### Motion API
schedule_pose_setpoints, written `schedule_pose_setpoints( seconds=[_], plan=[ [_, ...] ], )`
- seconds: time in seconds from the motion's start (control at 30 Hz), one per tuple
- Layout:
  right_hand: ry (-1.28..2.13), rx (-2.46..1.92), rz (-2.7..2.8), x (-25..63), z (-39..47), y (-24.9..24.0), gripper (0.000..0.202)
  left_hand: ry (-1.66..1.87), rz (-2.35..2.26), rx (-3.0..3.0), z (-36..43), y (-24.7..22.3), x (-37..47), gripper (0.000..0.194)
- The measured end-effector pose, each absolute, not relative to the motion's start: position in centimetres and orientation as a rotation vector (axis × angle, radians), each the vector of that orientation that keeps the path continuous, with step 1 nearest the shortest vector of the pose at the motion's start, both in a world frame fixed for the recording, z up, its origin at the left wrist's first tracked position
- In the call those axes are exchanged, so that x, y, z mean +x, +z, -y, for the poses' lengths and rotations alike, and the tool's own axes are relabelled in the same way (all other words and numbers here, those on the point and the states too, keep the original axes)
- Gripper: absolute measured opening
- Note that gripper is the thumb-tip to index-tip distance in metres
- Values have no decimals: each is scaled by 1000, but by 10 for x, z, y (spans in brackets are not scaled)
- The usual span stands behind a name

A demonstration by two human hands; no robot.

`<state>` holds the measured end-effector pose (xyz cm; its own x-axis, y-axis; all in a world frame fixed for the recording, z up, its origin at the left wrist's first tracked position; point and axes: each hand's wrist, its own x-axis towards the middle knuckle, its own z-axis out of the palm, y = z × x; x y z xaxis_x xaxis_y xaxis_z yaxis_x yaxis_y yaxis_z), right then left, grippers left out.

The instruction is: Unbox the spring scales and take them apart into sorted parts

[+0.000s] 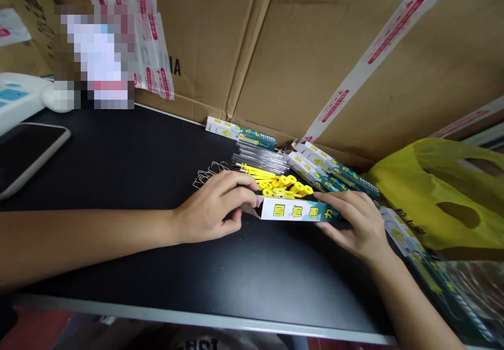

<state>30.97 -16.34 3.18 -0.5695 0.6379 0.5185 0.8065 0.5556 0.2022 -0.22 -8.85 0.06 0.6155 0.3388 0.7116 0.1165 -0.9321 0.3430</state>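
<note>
A slim printed cardboard box (pixel 297 210), white and green with yellow-and-black characters, lies level just above or on the black table. My right hand (pixel 354 221) grips its right end between thumb and fingers. At the opened left end, my left hand (pixel 220 205) has its fingers curled on the flap; the inside is dark and I cannot see what it holds. Right behind the box are yellow plastic rods and ring-ended caps (pixel 281 183). Behind those lie clear plastic tubes (pixel 260 158). Bent metal wire hooks (pixel 208 174) sit beyond my left hand.
More slim boxes lie at the back (pixel 240 132), behind my right hand (pixel 333 169) and along the right (pixel 433 276). A yellow plastic bag (pixel 441 192) rests at the right. A phone (pixel 29 150) and a white device (pixel 19 98) are at the left. Large cartons (pixel 334 51) wall the back.
</note>
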Motion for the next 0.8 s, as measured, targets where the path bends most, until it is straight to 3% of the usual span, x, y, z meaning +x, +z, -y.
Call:
schedule_pose_setpoints(
  seconds=[0.27, 0.67, 0.8],
  plan=[
    [-595, -1204, 2389, 310, 163, 32, 45, 1164, -359, 2591, 89, 3, -5, 11],
    [-749, -1172, 2389, 305, 177, 45, 57, 1085, -412, 2431, 83, 4, -1, 19],
    [-727, -1131, 2467, 300, 183, 47, 45, 966, -343, 2398, 81, 6, 0, 22]
  ],
)
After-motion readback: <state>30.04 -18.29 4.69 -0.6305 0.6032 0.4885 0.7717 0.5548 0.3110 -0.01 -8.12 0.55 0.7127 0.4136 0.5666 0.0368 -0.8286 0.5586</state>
